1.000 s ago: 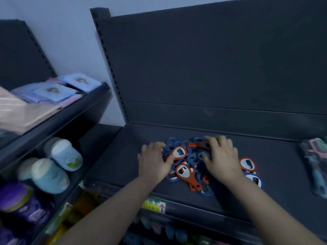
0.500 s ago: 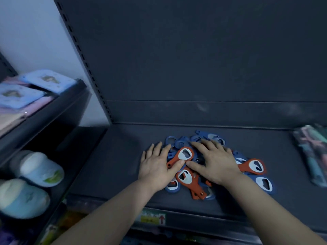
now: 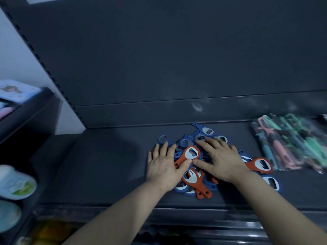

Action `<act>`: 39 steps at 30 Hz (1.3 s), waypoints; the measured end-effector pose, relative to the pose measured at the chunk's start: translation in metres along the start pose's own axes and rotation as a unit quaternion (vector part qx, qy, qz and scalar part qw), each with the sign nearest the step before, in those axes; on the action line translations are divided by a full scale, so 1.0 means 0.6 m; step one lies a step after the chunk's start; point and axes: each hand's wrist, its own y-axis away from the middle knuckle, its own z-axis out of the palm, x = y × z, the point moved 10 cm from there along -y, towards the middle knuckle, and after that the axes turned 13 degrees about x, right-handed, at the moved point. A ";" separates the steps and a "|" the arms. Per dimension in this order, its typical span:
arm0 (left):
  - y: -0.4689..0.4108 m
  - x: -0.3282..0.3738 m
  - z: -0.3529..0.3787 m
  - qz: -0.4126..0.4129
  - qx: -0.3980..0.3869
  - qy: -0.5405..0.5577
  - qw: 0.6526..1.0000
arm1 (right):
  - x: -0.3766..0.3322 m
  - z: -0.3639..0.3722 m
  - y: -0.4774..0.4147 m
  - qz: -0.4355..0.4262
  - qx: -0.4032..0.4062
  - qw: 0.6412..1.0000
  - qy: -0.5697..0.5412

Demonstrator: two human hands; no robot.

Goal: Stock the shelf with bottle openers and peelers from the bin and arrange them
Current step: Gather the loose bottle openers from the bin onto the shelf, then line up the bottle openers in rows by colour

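1. The left hand [image 3: 163, 167] is laid flat on the left edge of the pile of bottle openers [image 3: 203, 138]. Its fingers are straight and close together, and its thumb rests against the handle of an orange opener [image 3: 190, 153]. Nothing is pinched.
2. The right hand [image 3: 221, 161] is pressed flat on the middle of the pile with its fingers spread. Nothing is curled round here either.
3. The blue and orange openers are heaped loosely across one another on the shelf [image 3: 106, 165]. With only flat pressure applied, a sideways sweep would likely skid the top pieces over the lower ones, and the heap would be scattered rather than shifted.
4. Two orange handles [image 3: 203, 190] are pointed at the shelf's front lip [image 3: 177, 207] and lie near it. If the pile were drawn toward the body, they could be tipped over the edge onto the tier below.
5. A stray orange opener [image 3: 260, 165] and a blue one [image 3: 271, 182] lie just outside the right wrist. They could be missed, or knocked forward by the forearm.
6. The peelers [image 3: 290, 142] are lying to the right, near the pile but apart from it. A rightward push could mix the two stocks. That corner is blurred, so how the peelers are wrapped cannot be told.
7. The bin is not in view.
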 end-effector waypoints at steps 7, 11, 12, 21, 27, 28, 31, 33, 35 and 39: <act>-0.009 0.052 0.010 0.004 -0.003 0.065 0.998 | 0.056 -0.030 -0.001 0.056 0.034 0.995 -0.077; -0.018 0.029 -0.029 -0.034 0.080 0.162 0.983 | 0.051 -0.068 -0.006 0.038 0.143 0.984 -0.104; -0.019 0.018 -0.042 -0.046 0.099 0.164 0.980 | 0.047 -0.073 -0.004 0.035 0.160 0.980 -0.111; -0.032 -0.041 -0.083 -0.064 0.107 0.079 0.989 | 0.002 -0.064 0.015 -0.004 0.144 0.983 -0.115; -0.016 0.000 -0.041 0.080 -0.038 0.035 0.995 | -0.044 -0.040 0.006 -0.042 0.084 0.989 -0.111; -0.016 -0.007 -0.037 0.070 -0.047 0.043 0.995 | -0.044 -0.042 0.004 -0.034 0.083 0.988 -0.125; -0.030 -0.030 -0.047 0.061 -0.015 0.064 0.996 | -0.045 -0.042 -0.003 -0.008 0.073 0.984 -0.161; -0.041 -0.039 -0.059 0.077 0.007 0.036 0.996 | -0.046 -0.041 -0.005 0.015 0.068 0.981 -0.181; -0.051 -0.050 -0.065 0.063 -0.005 0.010 0.998 | -0.045 -0.038 -0.005 0.039 0.064 0.978 -0.196; -0.069 -0.065 -0.066 0.041 -0.034 -0.017 0.998 | -0.044 -0.045 0.000 0.066 0.090 0.977 -0.183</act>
